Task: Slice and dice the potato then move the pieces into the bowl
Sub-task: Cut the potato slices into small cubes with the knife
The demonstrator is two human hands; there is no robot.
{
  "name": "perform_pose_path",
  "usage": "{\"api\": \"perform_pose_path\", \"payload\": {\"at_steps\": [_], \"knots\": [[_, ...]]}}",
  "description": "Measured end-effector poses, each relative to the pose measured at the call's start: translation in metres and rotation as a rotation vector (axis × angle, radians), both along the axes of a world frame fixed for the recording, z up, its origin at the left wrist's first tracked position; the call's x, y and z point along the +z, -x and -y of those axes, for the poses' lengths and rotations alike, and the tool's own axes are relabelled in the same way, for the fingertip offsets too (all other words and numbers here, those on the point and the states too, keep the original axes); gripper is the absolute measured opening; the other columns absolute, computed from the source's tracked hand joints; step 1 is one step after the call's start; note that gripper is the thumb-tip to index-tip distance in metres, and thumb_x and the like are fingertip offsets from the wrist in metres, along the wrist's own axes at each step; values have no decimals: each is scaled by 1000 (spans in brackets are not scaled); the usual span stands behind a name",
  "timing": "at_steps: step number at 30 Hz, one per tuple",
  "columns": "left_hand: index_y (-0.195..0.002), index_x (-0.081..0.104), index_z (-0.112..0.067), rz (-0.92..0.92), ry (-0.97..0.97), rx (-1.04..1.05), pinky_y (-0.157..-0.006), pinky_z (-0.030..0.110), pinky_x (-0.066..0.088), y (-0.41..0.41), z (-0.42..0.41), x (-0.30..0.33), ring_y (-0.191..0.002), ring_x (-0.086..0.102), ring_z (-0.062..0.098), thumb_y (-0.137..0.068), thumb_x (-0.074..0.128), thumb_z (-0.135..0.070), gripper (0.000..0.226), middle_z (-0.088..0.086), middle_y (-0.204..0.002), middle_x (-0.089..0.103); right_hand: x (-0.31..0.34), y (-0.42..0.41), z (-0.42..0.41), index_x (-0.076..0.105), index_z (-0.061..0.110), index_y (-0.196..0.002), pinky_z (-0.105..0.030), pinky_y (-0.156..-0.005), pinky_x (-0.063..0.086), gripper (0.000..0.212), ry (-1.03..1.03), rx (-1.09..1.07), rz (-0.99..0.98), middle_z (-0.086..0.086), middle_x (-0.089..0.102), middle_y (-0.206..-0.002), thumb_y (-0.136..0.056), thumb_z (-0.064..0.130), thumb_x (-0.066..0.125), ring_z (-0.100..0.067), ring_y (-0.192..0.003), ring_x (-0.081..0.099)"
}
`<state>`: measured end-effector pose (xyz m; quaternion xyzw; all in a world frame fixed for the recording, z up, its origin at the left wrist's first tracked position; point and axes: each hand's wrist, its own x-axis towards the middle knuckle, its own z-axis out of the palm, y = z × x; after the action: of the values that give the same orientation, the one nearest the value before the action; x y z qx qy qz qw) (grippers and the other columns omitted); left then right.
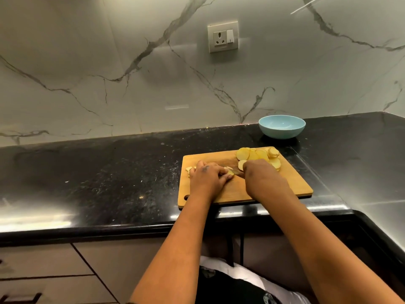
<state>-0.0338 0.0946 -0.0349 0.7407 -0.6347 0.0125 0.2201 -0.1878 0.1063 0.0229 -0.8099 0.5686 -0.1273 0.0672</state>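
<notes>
On the black desk (122, 172) lies a wooden board (291, 183). The left hand (207, 178) rests on the board at its 9 o'clock side, fingers curled down onto a few potato slices (230, 171) that peek out beside its fingertips. Just to its 3 o'clock, the right hand (260, 178) is clenched round a knife (236, 172), whose short visible blade points toward the left hand's fingers. A pile of round slices (256, 155) sits at 12 o'clock from the right hand, near the board's far edge. The blue bowl (282, 126) stands beyond the board at 1 o'clock, apart from it.
</notes>
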Motion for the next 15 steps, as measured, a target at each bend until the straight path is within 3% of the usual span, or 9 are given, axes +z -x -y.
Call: {"api": "perform_pose_path", "payload": {"at_steps": [3,6,10,15], "knots": [[-115,70,-35,-16,19,-17,-100,45,31,-1,-1,0,-120,40,20,-92,54,-57,36,-13,-124,62,10,15,2,64,16,-111,-32,-74,53,26,-68,-31,-59,-2,53,-86,-87,5,62,-17,-75,54],[-115,71,-28,-49,65,-57,-97,41,39,-1,-2,-1,-114,48,18,-93,58,-50,34,-8,-120,66,19,28,-1,64,19,-115,-35,-86,54,29,-139,-53,-76,-5,61,-106,-86,14,70,-22,-93,59],[-112,73,-23,-93,120,-76,-93,37,49,1,-4,-1,-103,62,19,-92,64,-41,29,0,-109,73,4,25,-7,66,21,-108,-30,-72,52,19,16,-86,232,-2,60,-93,-91,13,65,-18,-81,58],[-111,74,-21,-115,118,-98,-92,31,48,-1,-5,-1,-102,63,18,-94,63,-34,24,0,-108,73,-12,8,-4,67,20,-101,-35,-74,56,12,2,-52,223,-3,62,-90,-92,16,61,-18,-77,58]]}}
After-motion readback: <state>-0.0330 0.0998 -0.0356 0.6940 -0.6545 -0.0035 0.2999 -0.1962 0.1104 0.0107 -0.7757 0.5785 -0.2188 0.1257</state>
